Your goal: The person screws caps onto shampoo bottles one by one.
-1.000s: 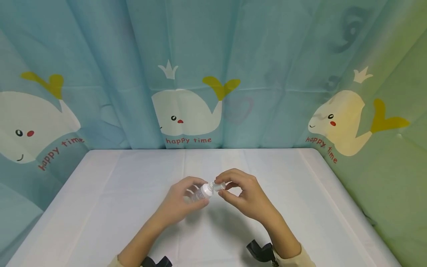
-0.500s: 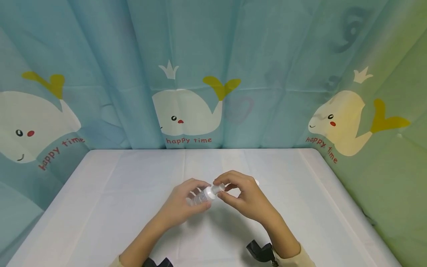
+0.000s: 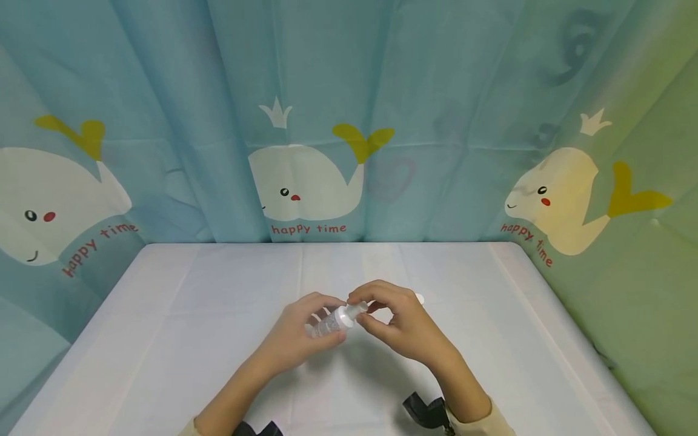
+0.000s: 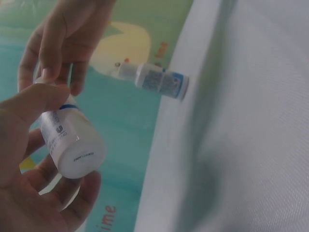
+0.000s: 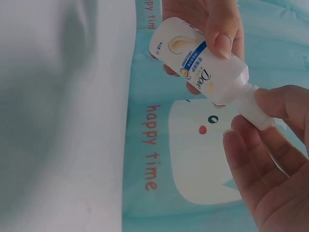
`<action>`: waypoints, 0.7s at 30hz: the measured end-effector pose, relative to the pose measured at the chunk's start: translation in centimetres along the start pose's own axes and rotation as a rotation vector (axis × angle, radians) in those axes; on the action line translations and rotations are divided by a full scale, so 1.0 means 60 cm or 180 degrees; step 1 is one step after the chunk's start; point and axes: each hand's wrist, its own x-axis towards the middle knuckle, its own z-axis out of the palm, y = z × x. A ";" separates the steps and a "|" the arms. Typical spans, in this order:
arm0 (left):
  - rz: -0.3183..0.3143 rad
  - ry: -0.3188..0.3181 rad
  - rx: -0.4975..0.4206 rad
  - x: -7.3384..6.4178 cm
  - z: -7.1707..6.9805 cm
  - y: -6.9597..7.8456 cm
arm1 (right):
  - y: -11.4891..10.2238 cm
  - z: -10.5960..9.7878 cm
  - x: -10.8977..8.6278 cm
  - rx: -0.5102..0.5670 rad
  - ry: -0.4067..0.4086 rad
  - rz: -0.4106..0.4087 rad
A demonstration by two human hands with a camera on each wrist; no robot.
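A small white Dove bottle (image 5: 195, 58) is held tilted above the table, its cap end pointing toward my right hand. My left hand (image 3: 297, 330) grips the bottle's body, thumb on one side and fingers round the other. With thumb and fingertips, my right hand (image 3: 400, 318) pinches the white cap (image 5: 256, 110) at the bottle's neck. Whether the cap sits fully on the neck I cannot tell. The left wrist view shows the bottle's base (image 4: 82, 157) facing the camera. A second small bottle (image 4: 161, 82) with a pale cap stands on the table beyond the hands.
A white cloth covers the table (image 3: 229, 278). Blue-green curtains (image 3: 436, 91) with printed whales hang behind and beside it. In the head view, a bit of a white object (image 3: 420, 298) peeks out behind the right hand. Black wrist mounts (image 3: 428, 412) show near the sleeves.
The bottle and left hand have shifted slightly right and down, and less of the bottle's neck shows below the cap. A white object has come into view behind the right hand.
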 end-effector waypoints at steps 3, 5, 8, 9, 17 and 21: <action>0.0014 0.0012 0.0002 -0.001 0.000 0.000 | 0.000 0.001 0.000 -0.0004 0.0010 0.0020; 0.0041 0.0019 0.0006 -0.001 0.001 0.000 | 0.000 0.002 0.000 -0.0009 0.0020 0.0043; 0.0069 0.0033 0.0000 -0.001 0.002 0.000 | 0.000 0.002 0.000 -0.0013 0.0030 0.0065; 0.0078 0.0035 -0.0001 -0.001 0.002 0.000 | 0.000 0.003 0.000 -0.0018 0.0036 0.0071; 0.0163 0.0047 0.0040 -0.002 0.004 0.000 | 0.002 0.004 0.001 -0.0128 0.0082 0.0076; 0.0198 0.0046 0.0063 -0.002 0.005 0.000 | 0.004 0.006 0.001 -0.0141 0.0108 0.0023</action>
